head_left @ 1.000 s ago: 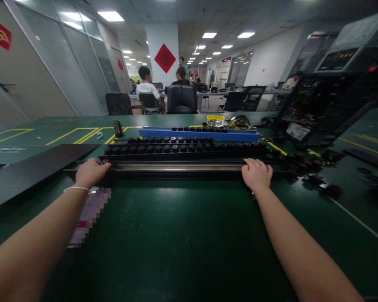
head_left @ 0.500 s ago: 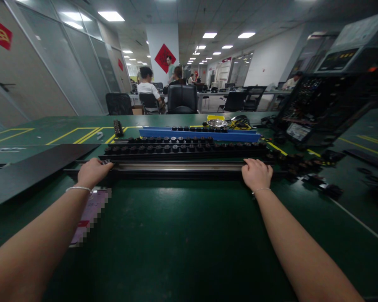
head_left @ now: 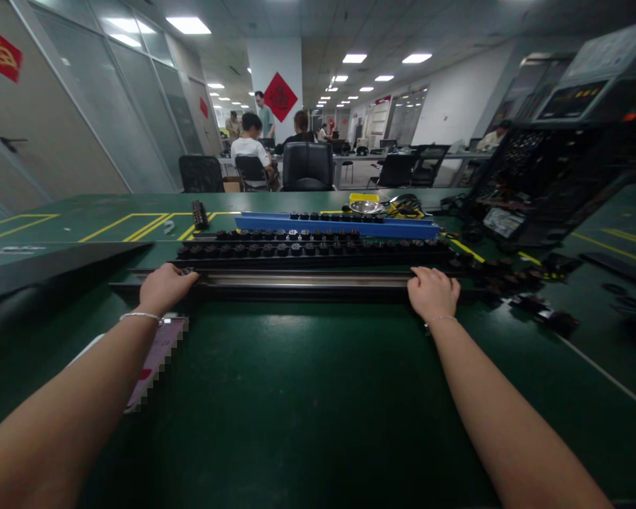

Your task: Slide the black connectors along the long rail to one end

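Note:
A long black channel rail (head_left: 307, 281) with a shiny metal groove lies crosswise in front of me on the green table. My left hand (head_left: 163, 288) is closed at its left part, thumb and fingers around a small dark part (head_left: 189, 271) sitting at the groove; most of that part is hidden. Toward the right end, my right hand (head_left: 433, 290) has its fingers curled over the rail. Just behind lies a black rail with a row of black rollers (head_left: 307, 249), and beyond it a blue channel (head_left: 403, 227).
A pink-screened phone (head_left: 156, 360) lies under my left forearm. At the left is a dark flat panel (head_left: 58, 263). Loose black parts (head_left: 545, 314) lie right of the rail. Farther back are a metal bowl (head_left: 365, 207) and, at right, a dark equipment rack (head_left: 530, 170).
My left hand has slid a little right along the rail with the small dark part. My right hand has stayed put. The dark panel at the left has shifted and changed its tilt.

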The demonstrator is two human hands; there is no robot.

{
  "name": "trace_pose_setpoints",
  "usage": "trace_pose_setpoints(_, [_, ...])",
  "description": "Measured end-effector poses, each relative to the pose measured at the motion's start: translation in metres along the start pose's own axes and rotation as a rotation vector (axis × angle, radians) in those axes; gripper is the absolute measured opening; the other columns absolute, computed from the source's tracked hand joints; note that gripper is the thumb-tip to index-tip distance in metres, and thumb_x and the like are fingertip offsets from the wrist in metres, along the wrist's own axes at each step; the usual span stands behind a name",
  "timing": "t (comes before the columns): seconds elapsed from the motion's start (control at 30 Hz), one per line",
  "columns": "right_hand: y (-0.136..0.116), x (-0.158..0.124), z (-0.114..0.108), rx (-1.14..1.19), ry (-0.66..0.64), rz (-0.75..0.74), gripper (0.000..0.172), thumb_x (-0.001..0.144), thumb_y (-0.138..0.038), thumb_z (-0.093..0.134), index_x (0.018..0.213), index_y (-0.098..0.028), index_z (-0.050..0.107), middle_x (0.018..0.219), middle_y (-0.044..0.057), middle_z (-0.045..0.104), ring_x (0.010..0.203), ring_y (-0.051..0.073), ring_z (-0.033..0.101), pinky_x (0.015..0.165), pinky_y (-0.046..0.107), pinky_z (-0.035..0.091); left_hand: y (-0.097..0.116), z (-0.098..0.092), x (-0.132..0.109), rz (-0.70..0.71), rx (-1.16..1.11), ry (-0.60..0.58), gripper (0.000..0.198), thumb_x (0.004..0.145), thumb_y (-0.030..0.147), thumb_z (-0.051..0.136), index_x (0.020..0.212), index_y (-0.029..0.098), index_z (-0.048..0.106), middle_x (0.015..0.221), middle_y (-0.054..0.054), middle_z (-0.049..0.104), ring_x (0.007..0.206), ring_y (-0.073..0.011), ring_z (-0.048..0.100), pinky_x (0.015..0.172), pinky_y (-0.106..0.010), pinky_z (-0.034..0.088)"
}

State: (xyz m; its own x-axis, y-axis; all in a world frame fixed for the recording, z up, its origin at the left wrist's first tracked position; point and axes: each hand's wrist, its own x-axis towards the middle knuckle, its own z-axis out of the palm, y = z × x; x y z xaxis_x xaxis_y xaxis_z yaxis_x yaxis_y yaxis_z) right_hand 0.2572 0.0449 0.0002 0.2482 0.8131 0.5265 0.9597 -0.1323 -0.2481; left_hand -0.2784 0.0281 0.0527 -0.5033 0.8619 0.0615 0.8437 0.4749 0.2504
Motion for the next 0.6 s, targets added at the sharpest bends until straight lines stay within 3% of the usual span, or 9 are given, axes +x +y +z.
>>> trace_pose_setpoints(0.2, [0.0, 0.001, -0.001, -0.007, -0.025, -0.002, 0.044, 0.083, -0.027, 0.032, 0.114, -0.023, 0.064, 0.122, 0.005, 0.061, 0.116, 0.025, 0.044, 0.102, 0.05, 0.023, 0.006, 0.001, -0.003, -0.023, 0.039, 0.004, 0.049, 0.071, 0.058, 0.044, 0.09, 0.016, 0.061, 0.094, -0.016, 0.067, 0.094, -0.0338, 0.061, 0.073, -0.037, 0.045])
trace_pose_setpoints(0.6, [-0.001, 0.0, -0.003, 0.028, -0.037, 0.008, 0.045, 0.082, -0.028, 0.032, 0.113, -0.022, 0.063, 0.122, 0.005, 0.061, 0.118, 0.026, 0.043, 0.103, 0.05, 0.021, 0.014, 0.002, -0.009, -0.001, 0.048, 0.001, 0.05, 0.071, 0.059, 0.044, 0.089, 0.016, 0.062, 0.091, -0.015, 0.068, 0.091, -0.0324, 0.062, 0.069, -0.036, 0.045])
